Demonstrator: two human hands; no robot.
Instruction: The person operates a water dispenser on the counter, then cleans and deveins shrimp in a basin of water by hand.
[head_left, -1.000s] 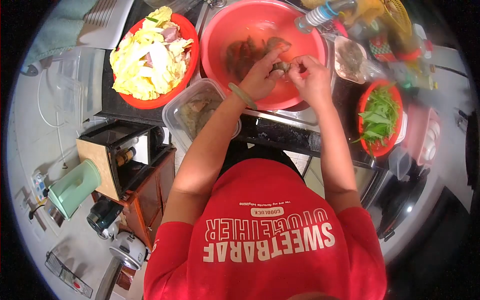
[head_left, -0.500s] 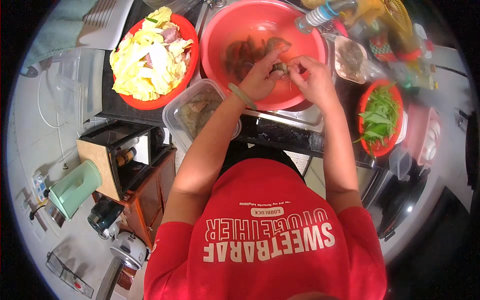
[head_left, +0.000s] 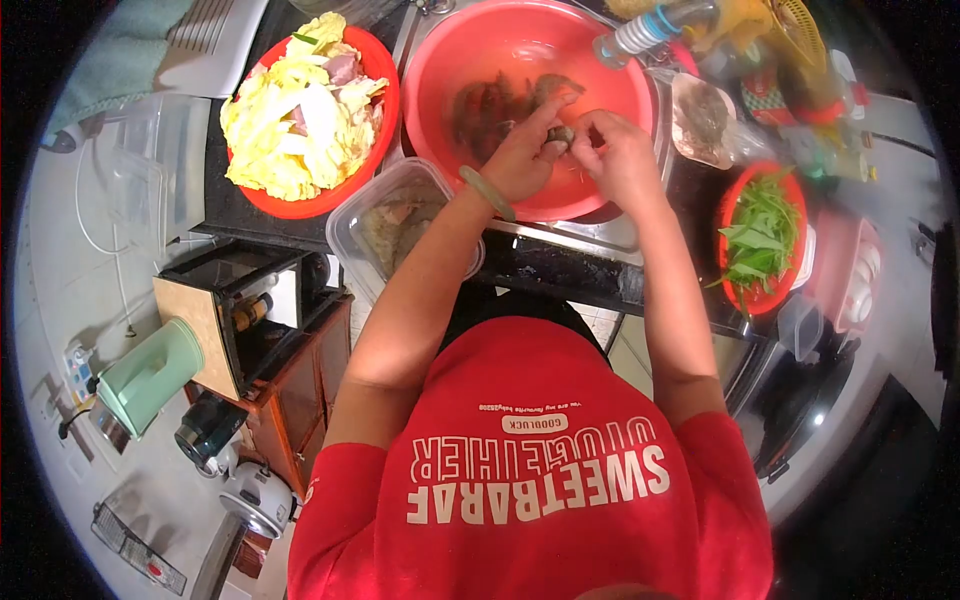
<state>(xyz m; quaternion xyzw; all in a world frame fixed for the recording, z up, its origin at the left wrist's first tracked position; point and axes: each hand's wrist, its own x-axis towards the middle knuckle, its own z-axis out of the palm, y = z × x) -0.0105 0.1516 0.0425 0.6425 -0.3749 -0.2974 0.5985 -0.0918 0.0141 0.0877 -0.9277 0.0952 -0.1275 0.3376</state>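
Over a large pink basin (head_left: 430,110), my left hand (head_left: 520,160), with a pale bangle at the wrist, is closed around a small greyish shrimp (head_left: 562,135). Thumb and fingers of my right hand (head_left: 615,155) are pinched together at the shrimp's right end, partly hiding it. Water fills part of the basin, and a pile of dark shrimp (head_left: 480,105) lies in it left of my hands. Below my left forearm, a clear plastic container (head_left: 350,225) holds more greyish pieces that look like shrimp.
A red basin (head_left: 388,75) of cut cabbage stands at left. To the right are a red basket (head_left: 728,205) of green leaves, a packaged tray (head_left: 700,115) and a blue-ringed bottle (head_left: 640,32) reaching over the basin's rim. The dark counter edge (head_left: 560,270) runs before me.
My right hand has shifted slightly left and turned, its fingers closing tighter by the shrimp. My left hand stays nearly in place.
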